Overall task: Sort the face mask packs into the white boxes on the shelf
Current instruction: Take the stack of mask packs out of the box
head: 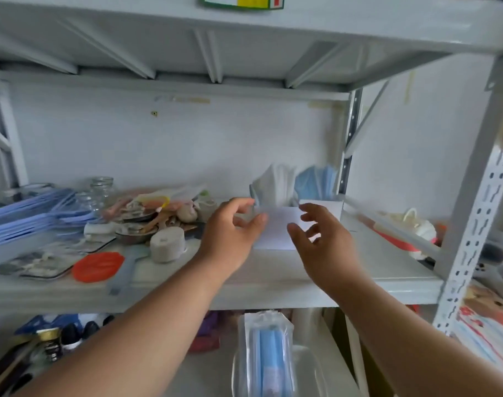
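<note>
Two white boxes stand on the middle shelf. The nearer white box (277, 232) holds pale grey face masks (273, 186) that stick up out of it. Behind and to its right, a second white box (326, 207) holds blue face masks (316, 179). My left hand (230, 227) hovers at the left side of the nearer box, fingers loosely curled, holding nothing. At the box's right side is my right hand (320, 242), fingers spread and empty. On the shelf below lies a clear pack of blue face masks (266, 353).
The shelf's left half is cluttered: a roll of bandage (167, 243), an orange lip-shaped item (98, 266), glass jars (101, 190), metal dishes and a stack of blue sheets (29, 213). A perforated grey upright (471, 224) stands at the right, with more items beyond it.
</note>
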Available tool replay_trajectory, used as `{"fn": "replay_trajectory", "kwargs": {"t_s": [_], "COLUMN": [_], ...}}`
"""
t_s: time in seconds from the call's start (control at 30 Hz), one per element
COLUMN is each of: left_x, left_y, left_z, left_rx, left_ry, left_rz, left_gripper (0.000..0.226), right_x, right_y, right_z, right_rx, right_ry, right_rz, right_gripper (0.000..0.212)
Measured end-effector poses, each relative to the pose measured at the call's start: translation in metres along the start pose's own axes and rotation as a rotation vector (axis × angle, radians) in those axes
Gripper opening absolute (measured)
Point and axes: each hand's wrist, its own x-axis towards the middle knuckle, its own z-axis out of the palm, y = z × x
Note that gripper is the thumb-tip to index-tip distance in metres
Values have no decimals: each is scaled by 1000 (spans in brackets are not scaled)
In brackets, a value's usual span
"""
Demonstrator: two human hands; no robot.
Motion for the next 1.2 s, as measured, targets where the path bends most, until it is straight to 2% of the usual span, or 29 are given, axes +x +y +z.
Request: {"fn": "replay_trajectory", "kwargs": {"t_s": [0.07, 0.13, 0.33, 0.5, 0.57, 0.63, 0.7, 0.73, 0.83, 0.9, 1.07, 1.2], "left_x": [27, 42, 52, 42, 37, 33, 28, 26, 18, 15, 9, 7], "left_y": [-8, -18, -36, -29, -24, -18, -12, -9, -2, -1, -4, -8], "left_z": [14, 26, 39, 32, 29, 26, 23, 21, 15, 11, -3, -6], "left_rx": [8, -54, -151, -180, -179, -232, -269, -277, -280, -311, -347, -371], "left_ry": [42, 68, 42, -38, -68, -109, -155, -168, -206, -238, -342, -362], "left_rz": [-64, -158, -187, -218, -223, -265, -296, -303, -300, -299, -252, -228], "left_gripper": [41, 45, 33, 53, 56, 47, 33, 35, 44, 49, 76, 85], "right_x": [22, 36, 48, 45, 41, 37, 36, 35, 33, 33, 36, 37], "right_y": [7, 17, 35, 36, 36, 35, 34, 33, 31, 29, 23, 27], "right_z": [11, 23, 39, 36, 34, 32, 30, 29, 27, 26, 18, 17], "right_rx": [-79, -111, -140, -57, -26, -28, 15, 55, 133, 172, 292, 362], "right_ry": [-38, -62, -29, 14, 52, 80, 79, 67, 50, 30, -32, -148], "right_rz": [-12, -3, -37, -56, -91, -111, -81, -56, -35, 14, 157, 152], "right_gripper": [62, 68, 38, 21, 26, 31, 20, 13, 48, 62, 69, 77]}}
